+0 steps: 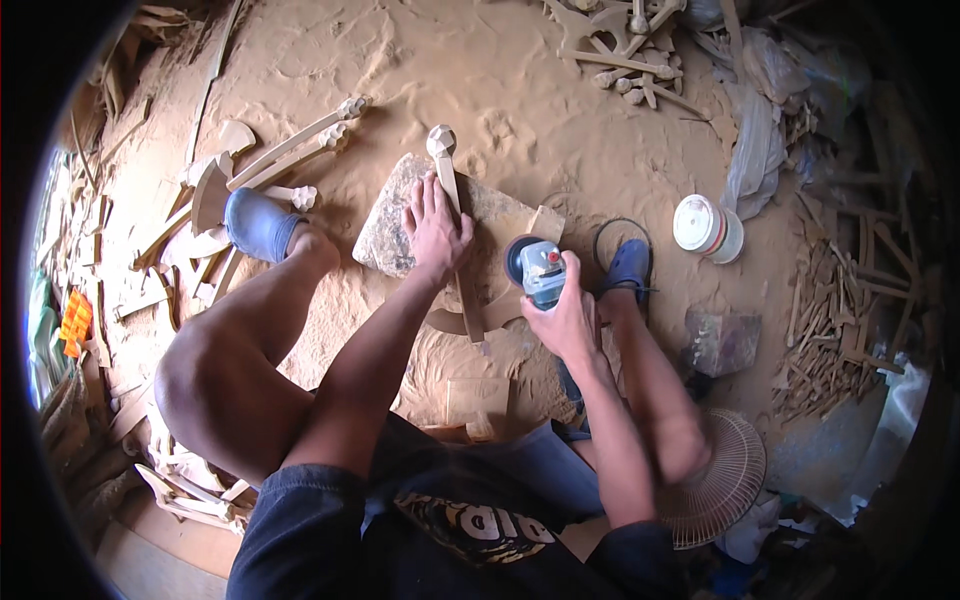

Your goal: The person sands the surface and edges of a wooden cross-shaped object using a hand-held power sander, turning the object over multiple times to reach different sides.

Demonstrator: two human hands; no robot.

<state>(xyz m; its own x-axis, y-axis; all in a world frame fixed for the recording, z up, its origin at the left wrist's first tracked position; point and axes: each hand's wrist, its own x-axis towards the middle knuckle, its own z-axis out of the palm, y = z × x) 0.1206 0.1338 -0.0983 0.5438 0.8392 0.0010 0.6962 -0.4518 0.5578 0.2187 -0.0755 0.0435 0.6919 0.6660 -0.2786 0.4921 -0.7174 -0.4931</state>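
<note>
The workpiece is a pale wooden leg (468, 300): a slim, straight-edged bar with a faceted, rounded knob at one end and a squared-off opposite end. Its surface is bare, light tan wood.

The leg lies across a rough, mottled block (384, 228) on the dusty ground, in front of the person and between the feet. The long axis runs almost directly away from the person, tilted slightly: the knob points away and a little left; the squared end points back toward the person and projects past the near side of the block.

The left hand (437, 232) holds the leg on the block, palm down, fingers extended on the left and thumb toward the right edge. The right hand (568, 315) is wrapped around a handheld disc sander (543, 274); the dark disc faces the leg and stands apart from it.

A curved wooden piece (497, 312) lies beside the squared end. Right of the sander, a dark ring (597, 240) lies beside the right clog (629, 264), with a lidded tub (706, 228) farther right. Similar knobbed legs (300, 150) lie near the left clog (259, 224).
</note>
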